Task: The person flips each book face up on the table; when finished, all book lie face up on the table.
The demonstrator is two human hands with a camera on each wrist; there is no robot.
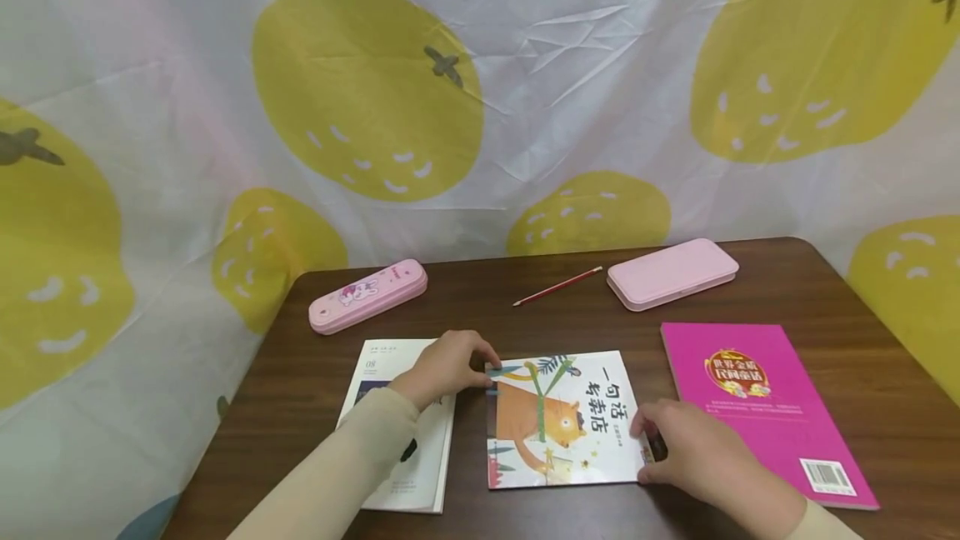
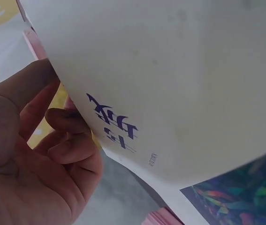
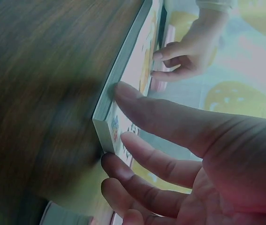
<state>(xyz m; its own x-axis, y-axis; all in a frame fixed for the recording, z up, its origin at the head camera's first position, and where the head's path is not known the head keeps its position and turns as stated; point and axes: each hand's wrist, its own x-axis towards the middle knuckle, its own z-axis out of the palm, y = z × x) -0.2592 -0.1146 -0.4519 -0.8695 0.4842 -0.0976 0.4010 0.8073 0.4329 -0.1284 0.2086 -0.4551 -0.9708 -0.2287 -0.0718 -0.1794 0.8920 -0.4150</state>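
A picture book (image 1: 558,419) lies sideways on the table, its cover showing an orange cat and dark characters. My left hand (image 1: 447,365) reaches across a white book (image 1: 420,457), thumb and index fingertips at the picture book's far left corner. My right hand (image 1: 693,448) has its thumb at the near right corner and its other fingertips along the right edge. In the right wrist view, the thumb (image 3: 130,96) and fingers are spread around that corner (image 3: 105,123). The white book's cover (image 2: 170,70) with purple characters fills most of the left wrist view.
A pink book (image 1: 757,407) with a barcode lies at the right. Toward the back are a pink pencil case (image 1: 369,294) with a rabbit picture, a red pencil (image 1: 557,286) and a plain pink case (image 1: 673,273). A fruit-patterned curtain (image 1: 495,107) hangs behind the table (image 1: 465,307).
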